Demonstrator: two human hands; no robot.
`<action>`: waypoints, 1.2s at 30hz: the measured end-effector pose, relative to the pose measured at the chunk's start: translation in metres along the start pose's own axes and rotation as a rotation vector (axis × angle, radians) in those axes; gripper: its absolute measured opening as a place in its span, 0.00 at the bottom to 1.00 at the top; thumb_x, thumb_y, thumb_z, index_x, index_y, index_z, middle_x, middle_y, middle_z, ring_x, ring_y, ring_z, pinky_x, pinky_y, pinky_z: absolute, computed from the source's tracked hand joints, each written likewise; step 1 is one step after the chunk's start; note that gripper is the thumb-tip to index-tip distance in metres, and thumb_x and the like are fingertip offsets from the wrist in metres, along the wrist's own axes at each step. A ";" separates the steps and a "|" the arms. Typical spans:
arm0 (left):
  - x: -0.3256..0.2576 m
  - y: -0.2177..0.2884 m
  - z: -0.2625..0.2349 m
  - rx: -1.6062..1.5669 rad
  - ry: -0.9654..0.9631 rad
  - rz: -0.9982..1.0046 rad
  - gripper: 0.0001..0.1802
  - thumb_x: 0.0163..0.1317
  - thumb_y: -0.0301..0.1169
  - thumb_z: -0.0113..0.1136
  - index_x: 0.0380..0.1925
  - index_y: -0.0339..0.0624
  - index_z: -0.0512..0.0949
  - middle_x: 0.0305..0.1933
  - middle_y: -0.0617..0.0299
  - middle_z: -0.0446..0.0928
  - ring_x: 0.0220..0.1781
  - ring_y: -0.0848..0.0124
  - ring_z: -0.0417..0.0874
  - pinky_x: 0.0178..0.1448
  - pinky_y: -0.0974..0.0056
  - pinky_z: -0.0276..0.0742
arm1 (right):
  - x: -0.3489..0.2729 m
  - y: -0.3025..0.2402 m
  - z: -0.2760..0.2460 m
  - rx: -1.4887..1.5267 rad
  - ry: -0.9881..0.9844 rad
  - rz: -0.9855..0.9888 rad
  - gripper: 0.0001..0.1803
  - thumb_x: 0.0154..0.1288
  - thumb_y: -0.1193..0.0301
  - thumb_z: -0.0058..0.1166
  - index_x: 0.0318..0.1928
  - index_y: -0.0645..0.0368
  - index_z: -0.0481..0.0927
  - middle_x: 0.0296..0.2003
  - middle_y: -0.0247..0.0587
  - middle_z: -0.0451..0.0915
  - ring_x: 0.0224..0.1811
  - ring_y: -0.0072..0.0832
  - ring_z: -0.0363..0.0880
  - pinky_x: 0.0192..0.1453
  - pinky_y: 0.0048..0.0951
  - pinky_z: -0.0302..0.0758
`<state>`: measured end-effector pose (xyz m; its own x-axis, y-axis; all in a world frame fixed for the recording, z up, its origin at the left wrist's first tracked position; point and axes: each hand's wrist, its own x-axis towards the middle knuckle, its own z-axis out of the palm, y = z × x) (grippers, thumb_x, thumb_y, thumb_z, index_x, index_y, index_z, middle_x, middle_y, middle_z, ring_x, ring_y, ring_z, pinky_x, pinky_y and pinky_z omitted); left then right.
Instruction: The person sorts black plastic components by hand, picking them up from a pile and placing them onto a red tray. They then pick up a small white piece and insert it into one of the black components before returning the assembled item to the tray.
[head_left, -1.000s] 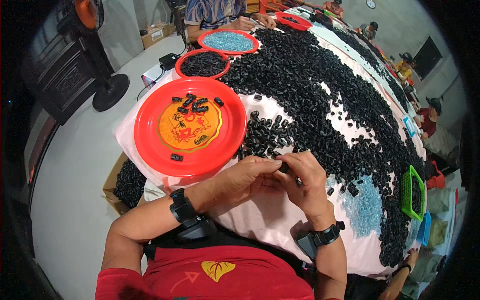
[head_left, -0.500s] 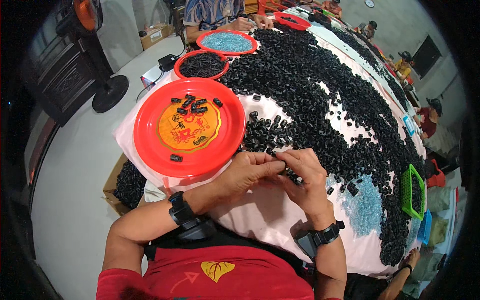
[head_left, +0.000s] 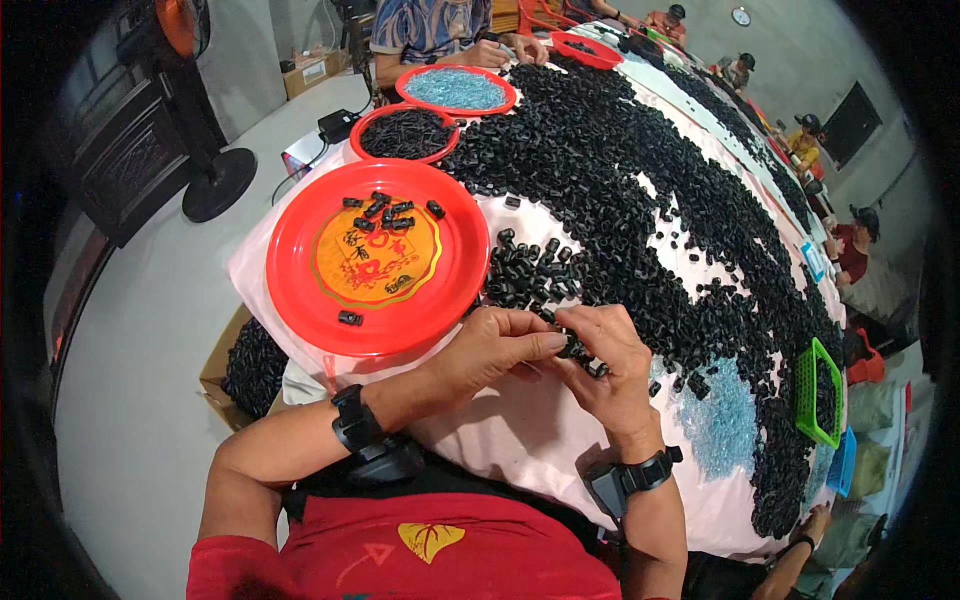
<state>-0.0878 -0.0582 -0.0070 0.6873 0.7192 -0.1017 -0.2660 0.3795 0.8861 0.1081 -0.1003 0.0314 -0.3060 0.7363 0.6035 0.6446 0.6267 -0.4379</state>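
My left hand (head_left: 498, 350) and my right hand (head_left: 610, 368) meet over the near edge of the table, fingers bent into pinches. Between their tips is a small black plastic part (head_left: 562, 333), mostly covered by the fingers. Just beyond them lies a small heap of short black cylindrical pieces (head_left: 530, 268). To the left, a round red tray (head_left: 290, 215) with an orange printed centre carries several black pieces (head_left: 392, 212) near its far side and a single one (head_left: 350, 318) nearer me.
A large spread of black parts (head_left: 600, 130) covers much of the pink cloth. Red basins hold black pieces (head_left: 405, 133) and clear bluish bits (head_left: 455, 88); more bluish bits (head_left: 722, 415) lie at right, near a green basket (head_left: 808, 395). Other people sit around the table.
My fingertips have shifted slightly around the small black part, and the right hand's fingers have lifted apart a little from the left's. The red tray and its pieces stay put.
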 end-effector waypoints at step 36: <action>-0.019 0.062 -0.024 0.028 0.117 -0.246 0.19 0.76 0.44 0.59 0.55 0.40 0.80 0.43 0.61 0.85 0.41 0.74 0.85 0.41 0.72 0.81 | -0.005 0.021 -0.045 -0.120 -0.215 0.536 0.11 0.69 0.65 0.61 0.37 0.60 0.88 0.23 0.49 0.82 0.24 0.44 0.81 0.32 0.39 0.76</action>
<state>-0.1333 -0.0347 0.0391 0.6455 0.6704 -0.3658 -0.0809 0.5364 0.8401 0.1544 -0.1025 0.0493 -0.0427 0.9854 0.1650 0.8195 0.1290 -0.5583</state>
